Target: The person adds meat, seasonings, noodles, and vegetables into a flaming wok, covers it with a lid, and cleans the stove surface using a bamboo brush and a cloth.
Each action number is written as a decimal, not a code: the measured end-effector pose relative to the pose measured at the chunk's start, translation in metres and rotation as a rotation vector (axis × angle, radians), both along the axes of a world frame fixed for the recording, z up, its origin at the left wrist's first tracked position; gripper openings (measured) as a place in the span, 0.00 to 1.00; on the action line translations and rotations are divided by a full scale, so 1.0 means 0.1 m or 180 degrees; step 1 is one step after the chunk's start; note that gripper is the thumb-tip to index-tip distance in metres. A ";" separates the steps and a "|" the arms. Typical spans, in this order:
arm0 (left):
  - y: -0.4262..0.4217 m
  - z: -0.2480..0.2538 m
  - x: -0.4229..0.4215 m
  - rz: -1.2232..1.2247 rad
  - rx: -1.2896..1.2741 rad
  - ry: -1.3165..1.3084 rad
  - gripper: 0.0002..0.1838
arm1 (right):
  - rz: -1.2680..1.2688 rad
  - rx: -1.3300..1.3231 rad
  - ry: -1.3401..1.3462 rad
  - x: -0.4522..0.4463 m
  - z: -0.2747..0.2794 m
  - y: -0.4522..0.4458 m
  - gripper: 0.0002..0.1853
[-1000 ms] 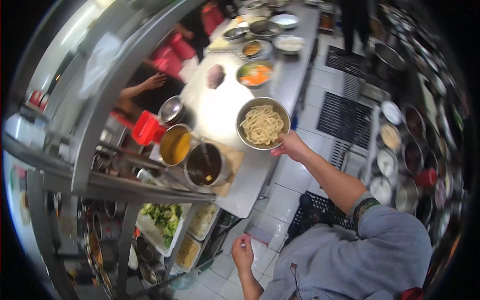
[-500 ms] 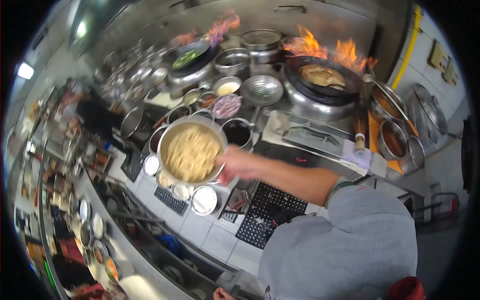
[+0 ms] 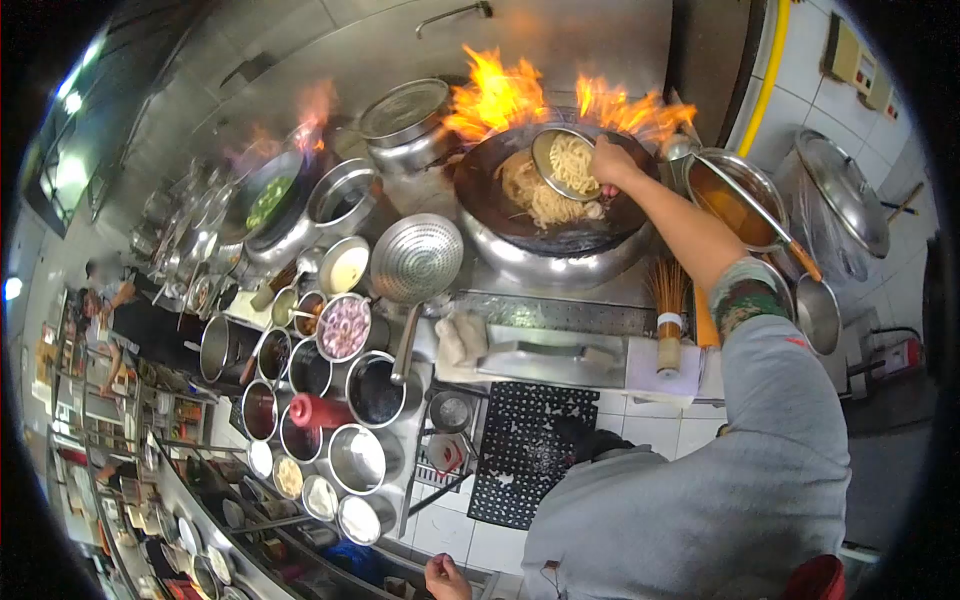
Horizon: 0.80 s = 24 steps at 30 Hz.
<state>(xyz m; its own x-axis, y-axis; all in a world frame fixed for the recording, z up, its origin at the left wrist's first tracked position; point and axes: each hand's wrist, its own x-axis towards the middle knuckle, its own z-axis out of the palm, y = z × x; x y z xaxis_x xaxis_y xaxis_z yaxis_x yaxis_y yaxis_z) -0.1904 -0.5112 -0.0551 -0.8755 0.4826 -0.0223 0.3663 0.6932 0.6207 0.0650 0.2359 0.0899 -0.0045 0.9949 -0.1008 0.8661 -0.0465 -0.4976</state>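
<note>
My right hand point(image 3: 615, 165) grips the rim of a metal bowl point(image 3: 541, 158) tipped over a large dark wok point(image 3: 490, 215). Pale noodles point(image 3: 572, 165) fill the bowl's mouth and spill down onto a brownish heap of food point(image 3: 520, 182) in the wok. Tall flames rise behind the wok's rim. Low at the bottom edge, my left hand point(image 3: 445, 578) hangs apart from everything on the stove, its fingers curled; whether anything is inside them is hidden.
A perforated ladle point(image 3: 416, 258) lies left of the wok, near a bowl of sliced onions point(image 3: 343, 328) and several sauce pots. A second wok point(image 3: 262, 205) holds greens. A bamboo brush point(image 3: 668, 320) and a pot of brown liquid point(image 3: 735, 195) are at right. People stand far left.
My right hand has carried the bowl of noodles up and right from above the sauce pots to the wok and tilted it. Noodles now lie in the wok. The view has shifted.
</note>
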 end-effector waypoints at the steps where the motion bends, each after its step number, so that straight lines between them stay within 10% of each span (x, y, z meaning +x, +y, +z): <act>1: 0.24 0.14 0.06 -0.0152 -0.0195 0.0057 0.08 | 0.0086 -0.0034 0.0063 0.04 -0.02 0.10 0.29; 24: -0.43 -0.27 0.65 0.0451 -0.0751 -0.0472 0.11 | 0.0612 0.1143 -0.0713 -0.10 -0.31 1.06 0.19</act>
<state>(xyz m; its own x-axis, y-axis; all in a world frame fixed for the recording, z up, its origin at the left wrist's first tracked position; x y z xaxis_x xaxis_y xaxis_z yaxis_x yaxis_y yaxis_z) -0.1250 -0.5541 -0.0822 -0.9125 0.3223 -0.2518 0.1732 0.8622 0.4760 0.0553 0.3417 0.0591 -0.2097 0.9502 0.2305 0.9301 0.2665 -0.2527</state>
